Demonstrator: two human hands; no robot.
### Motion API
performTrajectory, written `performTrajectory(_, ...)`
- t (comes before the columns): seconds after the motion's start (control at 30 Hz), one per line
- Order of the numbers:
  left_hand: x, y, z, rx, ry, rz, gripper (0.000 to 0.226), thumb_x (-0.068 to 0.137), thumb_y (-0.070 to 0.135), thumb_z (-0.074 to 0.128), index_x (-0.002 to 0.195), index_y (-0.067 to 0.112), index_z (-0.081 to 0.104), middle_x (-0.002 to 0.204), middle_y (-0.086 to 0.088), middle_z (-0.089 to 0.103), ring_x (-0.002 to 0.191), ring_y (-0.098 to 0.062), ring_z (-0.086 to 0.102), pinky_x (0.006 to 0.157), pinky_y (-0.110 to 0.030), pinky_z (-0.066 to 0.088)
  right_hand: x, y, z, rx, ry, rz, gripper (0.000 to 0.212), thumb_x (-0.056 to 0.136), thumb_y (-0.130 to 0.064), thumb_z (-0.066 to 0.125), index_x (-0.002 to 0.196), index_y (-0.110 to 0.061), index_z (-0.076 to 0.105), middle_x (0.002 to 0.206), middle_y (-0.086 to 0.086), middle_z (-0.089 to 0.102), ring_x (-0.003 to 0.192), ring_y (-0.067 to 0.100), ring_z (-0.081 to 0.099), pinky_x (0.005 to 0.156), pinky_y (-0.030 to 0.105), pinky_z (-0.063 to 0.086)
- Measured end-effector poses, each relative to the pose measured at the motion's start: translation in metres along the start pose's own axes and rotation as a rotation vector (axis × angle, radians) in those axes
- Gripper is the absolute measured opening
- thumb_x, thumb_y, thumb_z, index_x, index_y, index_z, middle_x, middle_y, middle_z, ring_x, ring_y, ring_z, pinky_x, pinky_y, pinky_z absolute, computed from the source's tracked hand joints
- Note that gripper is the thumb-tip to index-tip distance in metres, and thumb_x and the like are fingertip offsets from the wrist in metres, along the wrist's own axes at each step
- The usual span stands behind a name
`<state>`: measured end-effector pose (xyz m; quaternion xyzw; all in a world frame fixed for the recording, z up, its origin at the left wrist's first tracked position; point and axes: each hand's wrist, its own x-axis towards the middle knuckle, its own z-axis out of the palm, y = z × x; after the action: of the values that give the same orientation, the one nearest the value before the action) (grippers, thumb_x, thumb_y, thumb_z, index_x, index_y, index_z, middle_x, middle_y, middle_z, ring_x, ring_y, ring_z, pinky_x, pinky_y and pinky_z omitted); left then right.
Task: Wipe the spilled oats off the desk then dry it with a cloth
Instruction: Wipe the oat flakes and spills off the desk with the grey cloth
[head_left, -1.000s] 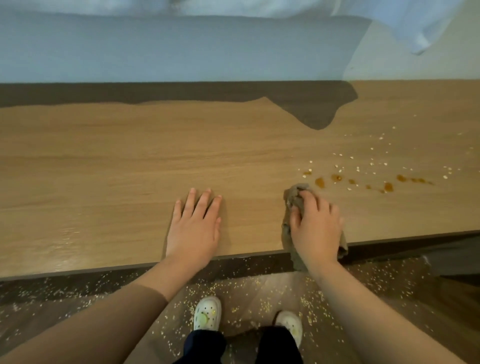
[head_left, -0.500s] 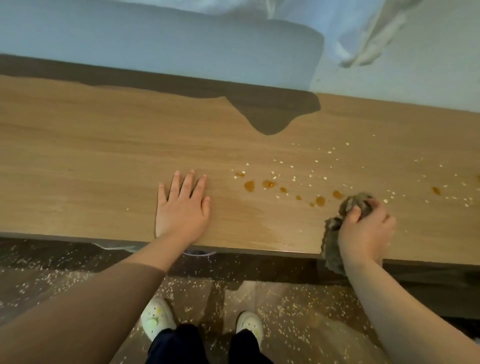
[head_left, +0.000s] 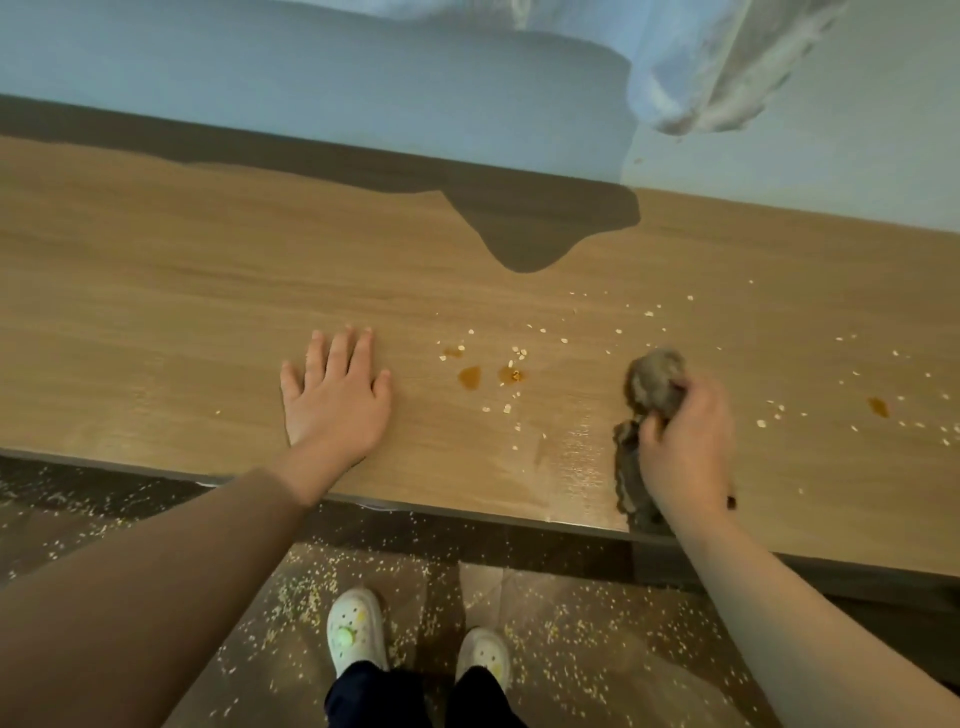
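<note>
In the head view, the grey cloth (head_left: 652, 387) is gripped by the right hand (head_left: 685, 447), whose fingers are curled round it. Much of the cloth is hidden beneath that hand, and its lower end is seen trailing to the front edge of the desk (head_left: 182, 291). The left hand (head_left: 335, 402) is laid flat on the wood near the front edge, with its fingers straight and slightly spread.

Between the hands, scattered oats (head_left: 506, 409) and brown drops (head_left: 470, 376) are seen on the desk. More flakes and another brown spot lie to the right of the cloth, where the desk is cut off by the frame. A wet sheen (head_left: 576, 457) is visible just left of the cloth.

Below, more oats are strewn over the floor (head_left: 597, 639). The charms on the white shoes (head_left: 356, 629) are too small to be made out. The pale curtain (head_left: 701, 67) is cut off at the top.
</note>
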<state>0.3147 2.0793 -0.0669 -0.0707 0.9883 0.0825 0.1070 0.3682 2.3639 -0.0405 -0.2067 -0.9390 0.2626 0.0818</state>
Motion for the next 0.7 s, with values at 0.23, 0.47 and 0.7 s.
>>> performTrajectory(0.23, 0.018, 0.031, 0.005, -0.024, 0.076, -0.163, 0.055, 0.097, 0.043, 0.009, 0.150, 0.033, 0.001, 0.159, 0.004, -0.003, 0.144, -0.027, -0.011, 0.110, -0.062, -0.003, 0.060, -0.009, 0.020, -0.077, 0.057, 0.117, 0.052, 0.092, -0.015, 0.049, 0.140, -0.006, 0.033, 0.143, 0.015, 0.036, 0.132, 0.030, 0.032, 0.112, 0.039, 0.022)
performTrajectory(0.47, 0.018, 0.031, 0.009, -0.028, 0.105, -0.164, 0.055, 0.096, 0.043, 0.010, 0.150, 0.032, 0.004, 0.159, 0.003, 0.000, 0.145, -0.026, -0.009, 0.110, -0.063, -0.001, 0.040, 0.003, 0.005, -0.103, -0.270, -0.404, 0.056, 0.095, -0.018, 0.047, 0.146, -0.018, 0.025, 0.148, 0.002, 0.034, 0.132, 0.020, 0.038, 0.108, 0.032, 0.031)
performTrajectory(0.7, 0.019, 0.033, 0.010, 0.008, 0.123, -0.173, 0.054, 0.097, 0.042, 0.011, 0.149, 0.032, 0.005, 0.159, 0.003, 0.002, 0.145, -0.025, -0.007, 0.110, -0.063, 0.002, 0.144, 0.025, 0.020, 0.136, 0.303, 0.340, 0.044, 0.090, -0.012, 0.050, 0.133, -0.009, 0.042, 0.137, 0.010, 0.044, 0.128, 0.028, 0.040, 0.109, 0.040, 0.031)
